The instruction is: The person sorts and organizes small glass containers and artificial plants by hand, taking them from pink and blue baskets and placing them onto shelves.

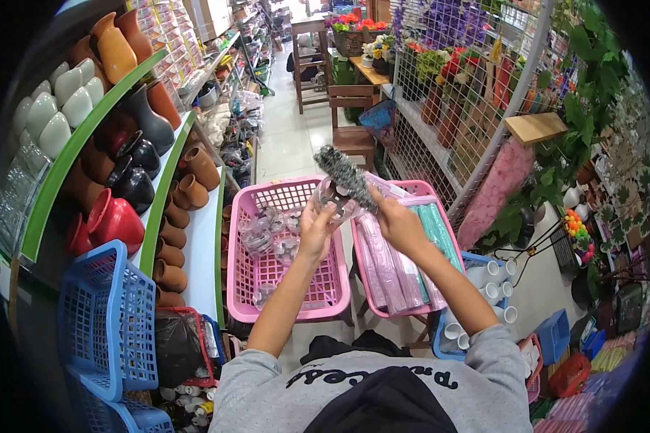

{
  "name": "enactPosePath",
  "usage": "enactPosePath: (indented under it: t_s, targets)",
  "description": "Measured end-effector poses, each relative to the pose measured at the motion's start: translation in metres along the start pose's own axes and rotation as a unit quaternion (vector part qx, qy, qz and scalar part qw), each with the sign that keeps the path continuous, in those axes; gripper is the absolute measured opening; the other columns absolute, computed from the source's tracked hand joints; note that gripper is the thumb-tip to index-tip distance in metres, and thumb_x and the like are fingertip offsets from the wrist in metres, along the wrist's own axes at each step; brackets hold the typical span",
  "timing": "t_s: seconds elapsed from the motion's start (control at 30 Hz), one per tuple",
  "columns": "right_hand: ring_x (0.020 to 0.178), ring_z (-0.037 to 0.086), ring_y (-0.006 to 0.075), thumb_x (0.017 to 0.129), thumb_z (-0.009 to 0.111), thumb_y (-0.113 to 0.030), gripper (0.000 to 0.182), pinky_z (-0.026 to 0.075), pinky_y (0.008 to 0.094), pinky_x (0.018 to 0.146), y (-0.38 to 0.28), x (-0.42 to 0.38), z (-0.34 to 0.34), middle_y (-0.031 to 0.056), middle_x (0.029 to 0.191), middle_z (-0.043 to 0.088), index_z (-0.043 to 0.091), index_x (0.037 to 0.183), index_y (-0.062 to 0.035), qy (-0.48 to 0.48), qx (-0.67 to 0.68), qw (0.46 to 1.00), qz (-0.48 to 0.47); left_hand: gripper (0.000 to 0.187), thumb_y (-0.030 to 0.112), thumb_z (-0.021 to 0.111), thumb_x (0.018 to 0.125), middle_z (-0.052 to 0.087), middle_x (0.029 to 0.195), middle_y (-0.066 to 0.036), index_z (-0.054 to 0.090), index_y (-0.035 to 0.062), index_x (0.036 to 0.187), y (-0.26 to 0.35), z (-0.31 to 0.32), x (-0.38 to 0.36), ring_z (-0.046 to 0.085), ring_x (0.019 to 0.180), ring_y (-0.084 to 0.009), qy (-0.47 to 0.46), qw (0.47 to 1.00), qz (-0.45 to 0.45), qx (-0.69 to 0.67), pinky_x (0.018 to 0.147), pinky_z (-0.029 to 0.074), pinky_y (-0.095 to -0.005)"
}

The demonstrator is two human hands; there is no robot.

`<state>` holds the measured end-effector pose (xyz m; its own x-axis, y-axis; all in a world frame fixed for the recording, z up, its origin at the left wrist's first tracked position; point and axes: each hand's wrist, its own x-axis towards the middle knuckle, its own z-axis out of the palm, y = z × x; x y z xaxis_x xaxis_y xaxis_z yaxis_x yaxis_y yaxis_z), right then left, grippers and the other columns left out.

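Observation:
My left hand (316, 229) grips a small clear glass piece (334, 198) above the gap between two pink baskets. My right hand (399, 222) holds a fuzzy grey duster (343, 173), its bristles against the glass. Below my left hand, the left pink basket (240, 289) holds several clear glass pieces (258, 237). Under my right hand, the right pink basket (365, 289) is filled with long packs in pink wrap (384, 267) and teal wrap (438, 234).
Shelves on the left carry clay pots (193, 190), white vases (53, 137) and red vases (115, 220). Blue baskets (108, 325) stand at lower left. A blue basket (448, 352) with white cups is at right. A wooden chair (352, 138) and wire rack (440, 137) stand ahead.

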<state>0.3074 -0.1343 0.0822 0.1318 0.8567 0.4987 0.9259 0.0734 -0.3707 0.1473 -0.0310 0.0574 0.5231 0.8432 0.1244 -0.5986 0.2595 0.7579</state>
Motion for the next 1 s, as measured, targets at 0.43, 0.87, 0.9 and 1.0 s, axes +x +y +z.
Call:
enactPosePath:
  t_s: [0.43, 0.87, 0.9, 1.0]
  targets:
    - [0.076, 0.061, 0.0405, 0.084, 0.052, -0.011, 0.062, 0.050, 0.0487, 0.066, 0.071, -0.046, -0.073, 0.0192, 0.103, 0.060, 0.033, 0.141, -0.0253, 0.044, -0.048, 0.994, 0.086, 0.036, 0.018, 0.053, 0.093, 0.056, 0.116, -0.008, 0.043, 0.0067, 0.126, -0.073, 0.032, -0.001, 0.060, 0.102, -0.0180, -0.063, 0.982, -0.155, 0.092, 0.078, 0.055, -0.0349]
    - [0.072, 0.060, 0.0393, 0.084, 0.053, -0.011, 0.060, 0.049, 0.0483, 0.063, 0.093, -0.087, -0.079, 0.0168, 0.089, 0.058, 0.036, 0.139, -0.0262, -0.041, -0.055, 0.992, 0.105, 0.058, 0.029, 0.058, 0.089, 0.057, 0.112, -0.021, 0.035, -0.0028, 0.132, -0.226, -0.009, 0.042, 0.061, 0.099, -0.0299, 0.055, 0.910, -0.260, 0.320, 0.080, 0.051, -0.0373]
    - [0.072, 0.060, 0.0385, 0.084, 0.053, -0.011, 0.060, 0.050, 0.0474, 0.063, 0.095, -0.087, -0.077, 0.0162, 0.088, 0.058, 0.036, 0.139, -0.0266, -0.042, -0.062, 0.992, 0.099, 0.058, 0.029, 0.059, 0.087, 0.056, 0.113, -0.024, 0.039, -0.0037, 0.130, -0.226, -0.014, 0.045, 0.059, 0.102, -0.0330, 0.005, 0.884, -0.158, 0.440, 0.086, 0.048, -0.0379]
    - [0.072, 0.060, 0.0380, 0.084, 0.053, -0.011, 0.060, 0.050, 0.0465, 0.063, 0.095, -0.086, -0.072, 0.0158, 0.088, 0.058, 0.036, 0.139, -0.0264, -0.065, -0.064, 0.990, 0.106, 0.063, 0.028, 0.062, 0.082, 0.049, 0.120, -0.031, 0.041, -0.0084, 0.128, -0.219, -0.020, 0.041, 0.050, 0.113, -0.0401, -0.078, 0.785, -0.024, 0.614, 0.097, 0.040, -0.0406]
